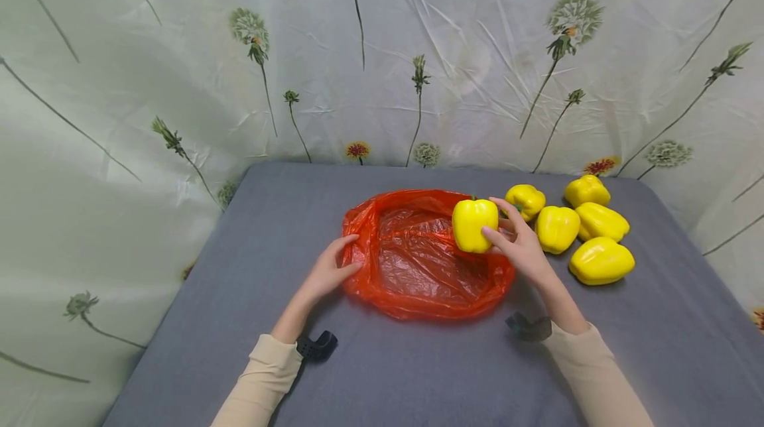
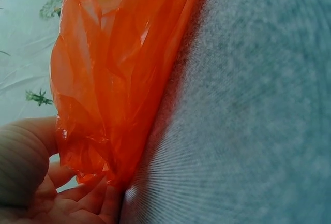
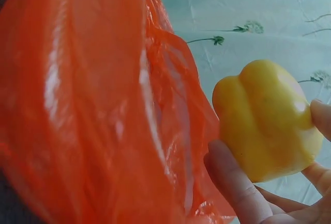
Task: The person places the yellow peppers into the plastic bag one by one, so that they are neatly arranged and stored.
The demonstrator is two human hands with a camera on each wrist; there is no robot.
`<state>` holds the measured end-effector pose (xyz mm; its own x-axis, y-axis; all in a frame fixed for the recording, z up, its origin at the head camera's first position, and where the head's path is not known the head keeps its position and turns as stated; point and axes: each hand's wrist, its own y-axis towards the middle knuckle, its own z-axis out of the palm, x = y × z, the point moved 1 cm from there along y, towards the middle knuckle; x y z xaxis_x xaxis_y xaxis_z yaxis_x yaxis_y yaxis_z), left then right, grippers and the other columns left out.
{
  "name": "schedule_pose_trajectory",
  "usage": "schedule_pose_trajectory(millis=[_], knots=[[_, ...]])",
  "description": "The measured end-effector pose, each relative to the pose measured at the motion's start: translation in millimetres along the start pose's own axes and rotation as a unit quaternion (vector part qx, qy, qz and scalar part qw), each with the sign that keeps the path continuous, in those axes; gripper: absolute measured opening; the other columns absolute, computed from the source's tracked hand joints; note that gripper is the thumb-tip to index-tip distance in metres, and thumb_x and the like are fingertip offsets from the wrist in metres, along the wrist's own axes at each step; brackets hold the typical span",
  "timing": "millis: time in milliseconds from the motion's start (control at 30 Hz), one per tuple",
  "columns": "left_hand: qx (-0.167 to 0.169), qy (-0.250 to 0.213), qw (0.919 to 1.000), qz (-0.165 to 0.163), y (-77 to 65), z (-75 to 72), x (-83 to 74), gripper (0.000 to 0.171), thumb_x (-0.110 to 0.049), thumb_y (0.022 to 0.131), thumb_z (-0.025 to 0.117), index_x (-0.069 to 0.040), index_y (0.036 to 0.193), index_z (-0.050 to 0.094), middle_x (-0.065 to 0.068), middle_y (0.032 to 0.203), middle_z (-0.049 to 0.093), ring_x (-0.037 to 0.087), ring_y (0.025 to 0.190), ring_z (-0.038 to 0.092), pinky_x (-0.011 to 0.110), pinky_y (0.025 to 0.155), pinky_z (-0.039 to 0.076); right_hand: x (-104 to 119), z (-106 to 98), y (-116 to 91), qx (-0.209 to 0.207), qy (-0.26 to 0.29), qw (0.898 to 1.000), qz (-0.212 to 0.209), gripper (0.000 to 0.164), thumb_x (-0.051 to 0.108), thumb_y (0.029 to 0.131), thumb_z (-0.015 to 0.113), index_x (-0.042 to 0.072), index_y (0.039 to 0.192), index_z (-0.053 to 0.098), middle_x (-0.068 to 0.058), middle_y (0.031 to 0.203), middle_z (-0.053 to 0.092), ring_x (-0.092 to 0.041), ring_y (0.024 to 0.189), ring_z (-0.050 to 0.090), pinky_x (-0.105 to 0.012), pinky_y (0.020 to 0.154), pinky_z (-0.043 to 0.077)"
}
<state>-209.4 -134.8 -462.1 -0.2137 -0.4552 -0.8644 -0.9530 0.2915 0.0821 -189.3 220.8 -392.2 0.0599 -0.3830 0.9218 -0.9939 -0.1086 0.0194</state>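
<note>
A yellow bell pepper (image 1: 474, 225) is held upright, green stem on top, over the right part of an open red plastic bag (image 1: 382, 301). My right hand (image 1: 520, 246) pinches it between thumb and fingers; the right wrist view shows the grip on the pepper (image 3: 266, 123) beside the bag's wall (image 3: 93, 110). At the bag's left side, my left hand (image 1: 330, 269) holds the edge, with thumb and fingers around the gathered plastic (image 2: 103, 146) in the left wrist view. The bag's mouth faces up, and its wrinkled inside shows no pepper lying in it.
Several more yellow bell peppers (image 1: 558, 229) lie in a group to the right of the bag, close beyond my right hand. Everything stands on a grey cloth-covered table (image 1: 418, 374). Behind it hangs a pale curtain (image 1: 334, 109) with a dandelion print.
</note>
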Motion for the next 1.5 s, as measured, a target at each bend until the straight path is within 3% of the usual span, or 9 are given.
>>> schedule_pose_trajectory(millis=[100, 400, 833, 1033, 1267, 1500], knots=[[0.000, 0.003, 1.0000, 0.002, 0.1, 0.6, 0.0, 0.058, -0.013, 0.085, 0.065, -0.005, 0.137, 0.043, 0.023, 0.141, 0.043, 0.040, 0.133, 0.038, 0.056, 0.112, 0.027, 2.8, 3.5, 4.3, 0.012, -0.003, 1.000, 0.010, 0.065, 0.032, 0.093, 0.055, 0.023, 0.148, 0.021, -0.025, 0.141, 0.040, -0.040, 0.119, 0.051, -0.031, 0.078, 0.058], [0.000, 0.008, 1.0000, 0.003, 0.0, 1.1, -0.8, 0.057, -0.013, 0.085, 0.065, -0.005, 0.138, 0.043, 0.022, 0.141, 0.043, 0.039, 0.134, 0.037, 0.056, 0.112, 0.028, 7.3, 17.6, 20.6, 0.063, -0.003, 0.998, 0.015, 0.063, 0.033, 0.094, 0.054, 0.022, 0.147, 0.021, -0.026, 0.135, 0.041, -0.038, 0.118, 0.049, -0.048, 0.083, 0.056], [-0.001, 0.018, 0.9998, 0.004, 0.0, 2.0, -1.5, 0.058, -0.012, 0.085, 0.064, -0.005, 0.138, 0.043, 0.021, 0.142, 0.043, 0.040, 0.134, 0.037, 0.056, 0.112, 0.028, 6.3, 47.5, 44.0, 0.112, 0.030, 0.993, 0.026, 0.063, 0.033, 0.095, 0.053, 0.019, 0.147, 0.020, -0.028, 0.135, 0.042, -0.036, 0.115, 0.054, -0.048, 0.087, 0.054], [0.001, 0.023, 0.9997, 0.006, 0.2, 2.9, 0.9, 0.059, -0.012, 0.084, 0.065, -0.005, 0.138, 0.042, 0.021, 0.143, 0.042, 0.039, 0.135, 0.037, 0.054, 0.113, 0.028, 2.1, 60.3, 52.2, 0.108, 0.060, 0.992, 0.033, 0.062, 0.031, 0.095, 0.051, 0.022, 0.149, 0.021, -0.029, 0.133, 0.042, -0.030, 0.106, 0.059, -0.046, 0.086, 0.055], [-0.003, 0.021, 0.9997, 0.013, 0.5, 4.2, 1.1, 0.058, -0.012, 0.084, 0.065, -0.005, 0.137, 0.044, 0.021, 0.142, 0.044, 0.039, 0.134, 0.038, 0.054, 0.112, 0.028, -2.0, 73.1, 57.4, 0.106, 0.068, 0.992, 0.031, 0.060, 0.029, 0.096, 0.051, 0.023, 0.148, 0.022, -0.028, 0.135, 0.041, -0.038, 0.116, 0.052, -0.045, 0.085, 0.056], [-0.007, 0.028, 0.9995, 0.011, 0.5, 4.1, 1.4, 0.058, -0.013, 0.084, 0.065, -0.005, 0.137, 0.044, 0.021, 0.142, 0.043, 0.039, 0.134, 0.038, 0.055, 0.112, 0.029, -2.4, 85.8, 64.8, 0.098, 0.063, 0.993, 0.025, 0.060, 0.028, 0.096, 0.052, 0.021, 0.148, 0.024, -0.028, 0.134, 0.042, -0.039, 0.116, 0.052, -0.045, 0.084, 0.056]])
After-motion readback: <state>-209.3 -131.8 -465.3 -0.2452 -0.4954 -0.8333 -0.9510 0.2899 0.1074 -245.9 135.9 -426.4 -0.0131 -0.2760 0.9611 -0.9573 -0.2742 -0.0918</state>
